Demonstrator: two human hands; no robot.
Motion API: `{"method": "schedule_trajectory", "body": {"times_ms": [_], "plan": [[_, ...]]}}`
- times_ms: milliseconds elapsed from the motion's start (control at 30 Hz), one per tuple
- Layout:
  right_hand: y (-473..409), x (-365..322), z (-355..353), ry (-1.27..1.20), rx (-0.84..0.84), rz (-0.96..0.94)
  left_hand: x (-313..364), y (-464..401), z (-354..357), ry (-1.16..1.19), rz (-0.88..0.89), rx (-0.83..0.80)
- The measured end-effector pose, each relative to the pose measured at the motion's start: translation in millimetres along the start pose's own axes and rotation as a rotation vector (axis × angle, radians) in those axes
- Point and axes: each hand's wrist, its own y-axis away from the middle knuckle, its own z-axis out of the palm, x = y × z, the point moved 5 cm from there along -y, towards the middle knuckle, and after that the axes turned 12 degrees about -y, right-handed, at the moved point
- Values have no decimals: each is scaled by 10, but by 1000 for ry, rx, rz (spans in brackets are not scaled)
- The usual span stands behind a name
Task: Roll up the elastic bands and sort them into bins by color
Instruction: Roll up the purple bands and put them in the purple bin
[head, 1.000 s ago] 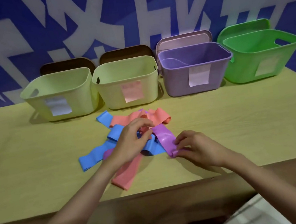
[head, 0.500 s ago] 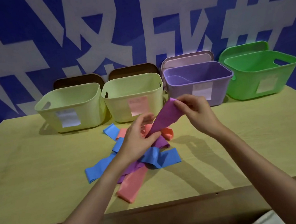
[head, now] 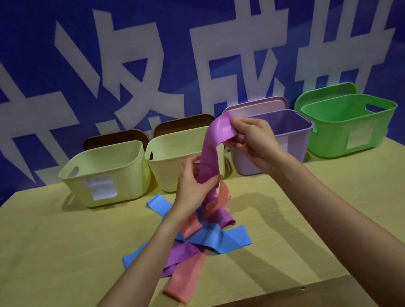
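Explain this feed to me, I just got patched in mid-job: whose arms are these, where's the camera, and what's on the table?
No machine here: these are a person's bare arms, filmed by a camera worn on their head, looking forward and down. The right hand pinches the top end of a purple band; the left hand grips it lower down. Its tail reaches into a pile of bands, blue, pink and purple, on the wooden table. Behind stand four bins: two pale yellow bins, a purple bin and a green bin.
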Motion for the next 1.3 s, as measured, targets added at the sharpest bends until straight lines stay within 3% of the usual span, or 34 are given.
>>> {"method": "schedule_trajectory", "body": {"times_ms": [233, 433, 500, 733, 900, 1000, 1167, 1300], "plan": [[-92, -49, -192, -466, 68, 84, 31, -49, 3, 75, -2, -136], [-115, -32, -703, -559, 218, 17, 153, 110, -13, 140, -48, -201], [-77, 21, -905, -523, 306, 6, 158, 175, 9, 110, -92, -250], [-8, 277, -1589, -381, 488, 29, -33, 618, 217, 88, -237, -685], [-33, 543, -2243, -183, 647, 228, -80, 803, 302, 153, -251, -613], [36, 621, -2444, 47, 608, 361, 47, 945, 415, 149, -198, -652], [60, 575, -2587, 281, 498, 332, 146, 1174, 620, 92, -254, -745], [42, 452, -2640, 391, 527, 216, 250, 1311, 710, 35, -232, -842]]}}
